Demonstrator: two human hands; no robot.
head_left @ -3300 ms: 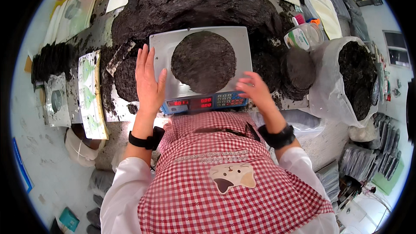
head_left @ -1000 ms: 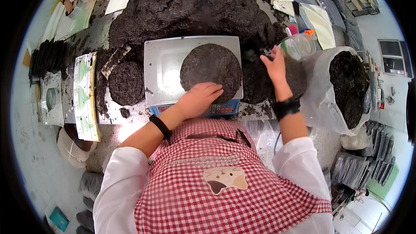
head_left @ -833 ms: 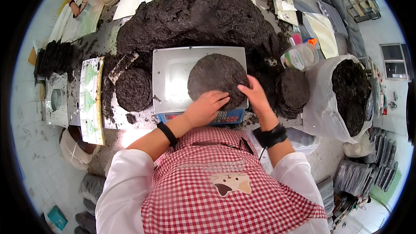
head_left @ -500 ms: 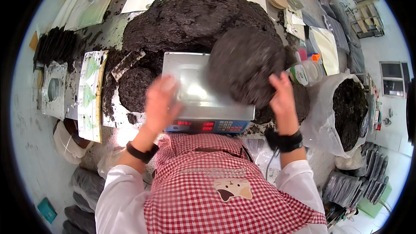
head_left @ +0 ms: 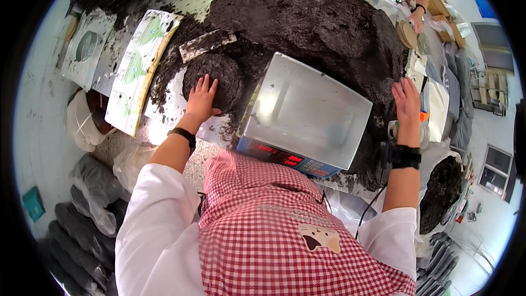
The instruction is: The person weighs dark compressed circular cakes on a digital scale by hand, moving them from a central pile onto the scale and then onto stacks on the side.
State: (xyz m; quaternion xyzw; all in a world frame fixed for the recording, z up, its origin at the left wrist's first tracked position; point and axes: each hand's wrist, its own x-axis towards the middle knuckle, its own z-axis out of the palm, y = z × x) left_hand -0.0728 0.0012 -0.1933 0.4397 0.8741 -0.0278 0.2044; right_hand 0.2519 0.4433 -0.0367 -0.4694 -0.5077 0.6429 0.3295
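Note:
My left hand (head_left: 202, 98) lies with fingers stretched out on the near side of a round cake of dark, shredded, moist-looking material (head_left: 222, 74). My right hand (head_left: 406, 98) is raised at the right, open, fingers up and nothing in it, beside the large dark heap (head_left: 296, 22). Between my hands a scale (head_left: 312, 109) stands turned at a slant. Its bare metal plate has a few crumbs on it, and its red display is lit.
A crumb-covered strip (head_left: 207, 45) lies behind the cake. Left of it is a long white and green board (head_left: 137, 71). A plastic bag of dark material (head_left: 440, 192) stands at the right. Another person's hand (head_left: 417, 19) is at the far right, near round discs (head_left: 406, 34).
The dark clump that was over the scale at my right hand has left my hands. My left hand has moved onto the round cake, and the whole view has turned.

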